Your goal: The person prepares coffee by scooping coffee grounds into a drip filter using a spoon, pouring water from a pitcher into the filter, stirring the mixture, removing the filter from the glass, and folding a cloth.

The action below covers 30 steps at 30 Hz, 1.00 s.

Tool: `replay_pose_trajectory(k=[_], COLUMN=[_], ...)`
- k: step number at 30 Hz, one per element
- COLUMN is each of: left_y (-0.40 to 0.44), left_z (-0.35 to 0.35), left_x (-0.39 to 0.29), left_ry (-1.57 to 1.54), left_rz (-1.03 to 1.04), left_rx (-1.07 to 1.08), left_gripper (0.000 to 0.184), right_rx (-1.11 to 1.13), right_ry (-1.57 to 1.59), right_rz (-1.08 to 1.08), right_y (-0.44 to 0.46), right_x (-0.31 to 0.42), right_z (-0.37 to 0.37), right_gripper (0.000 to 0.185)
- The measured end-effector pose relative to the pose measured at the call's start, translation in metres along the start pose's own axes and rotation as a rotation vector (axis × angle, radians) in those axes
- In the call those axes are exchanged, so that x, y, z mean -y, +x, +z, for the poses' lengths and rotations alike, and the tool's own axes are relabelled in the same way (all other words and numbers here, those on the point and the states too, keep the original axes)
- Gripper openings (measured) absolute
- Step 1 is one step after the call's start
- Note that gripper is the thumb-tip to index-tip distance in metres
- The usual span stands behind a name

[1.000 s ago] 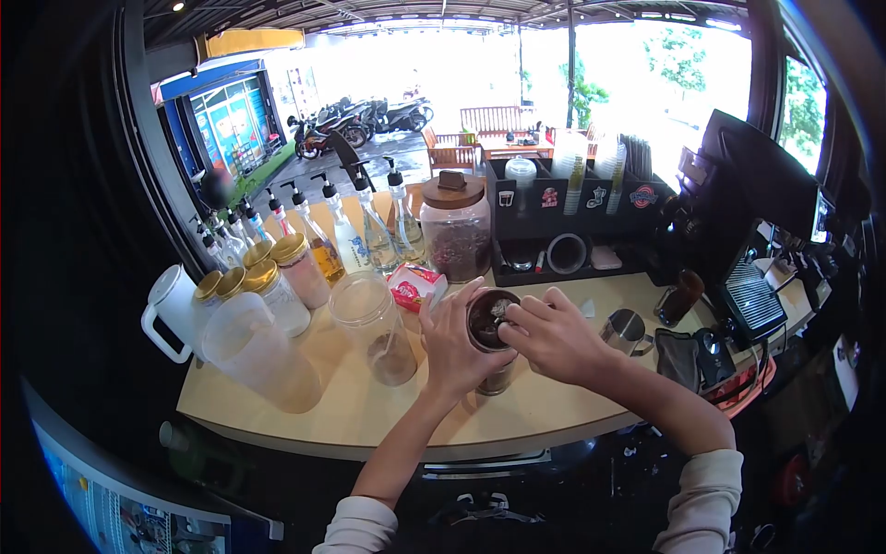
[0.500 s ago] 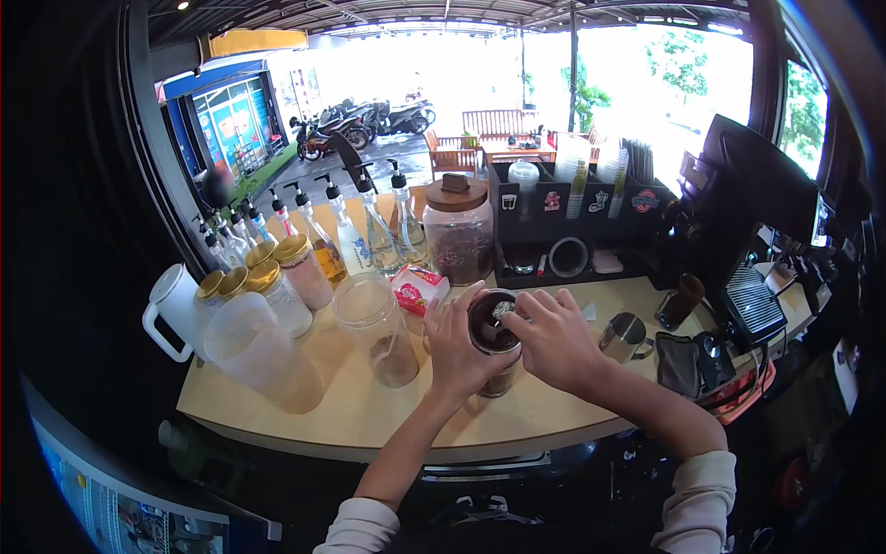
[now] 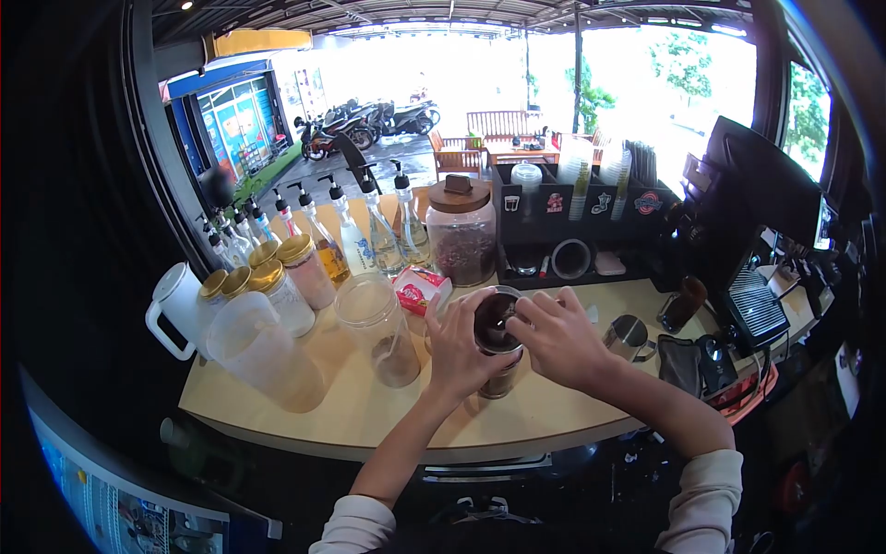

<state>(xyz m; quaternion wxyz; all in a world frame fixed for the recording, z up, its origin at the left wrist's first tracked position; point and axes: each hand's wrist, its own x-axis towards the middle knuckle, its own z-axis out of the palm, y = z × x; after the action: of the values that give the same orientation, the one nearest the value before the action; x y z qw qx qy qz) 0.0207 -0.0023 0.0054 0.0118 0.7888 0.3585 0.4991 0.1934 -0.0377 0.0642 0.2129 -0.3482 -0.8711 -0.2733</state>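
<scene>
A clear jar with dark brown contents (image 3: pixel 498 331) stands at the front of the counter, below my view. My left hand (image 3: pixel 456 349) is wrapped round its left side near the rim. Over the right side of the mouth is my right hand (image 3: pixel 565 338), its fingers bent and pinched together, reaching just inside. What they hold, if anything, is hidden behind the fingers. Left of the jar stands a clear lidded container (image 3: pixel 380 337) with brown powder in its bottom. A red and white packet (image 3: pixel 422 289) lies just behind my left hand.
On the left are a frosted pitcher (image 3: pixel 247 337), a white jug (image 3: pixel 175 307) and several gold-lidded jars (image 3: pixel 269 279). Pump bottles (image 3: pixel 380 226) and a wooden-lidded jar (image 3: pixel 460 238) line the back. A metal pitcher (image 3: pixel 627 338) and black organizer (image 3: pixel 577 222) stand right.
My right fingers have shifted slightly at the jar's mouth, and the pale patch seen inside it before is mostly gone from sight. My left hand keeps its hold.
</scene>
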Motion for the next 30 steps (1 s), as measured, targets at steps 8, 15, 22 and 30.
replay_pose_trajectory(k=[8,15,22,30], left_y=[0.003,0.003,0.004,0.004], left_z=[-0.001,-0.001,-0.003,-0.004], left_x=[-0.002,-0.001,-0.002,0.000], left_ry=[0.015,0.021,0.009,0.028], left_rz=[0.010,0.038,0.037,0.043], left_rx=[0.017,0.027,0.035,0.026], left_gripper=[0.090,0.089,0.086,0.085], right_rx=[-0.026,-0.017,-0.049,-0.045], right_ry=[-0.008,-0.034,-0.013,-0.078], right_rz=[0.020,-0.068,-0.150,-0.191], right_y=[0.001,0.000,-0.002,-0.001], right_x=[-0.002,-0.011,-0.012,-0.022], right_z=[0.000,-0.002,0.000,-0.005], right_gripper=[0.021,0.020,0.014,0.008])
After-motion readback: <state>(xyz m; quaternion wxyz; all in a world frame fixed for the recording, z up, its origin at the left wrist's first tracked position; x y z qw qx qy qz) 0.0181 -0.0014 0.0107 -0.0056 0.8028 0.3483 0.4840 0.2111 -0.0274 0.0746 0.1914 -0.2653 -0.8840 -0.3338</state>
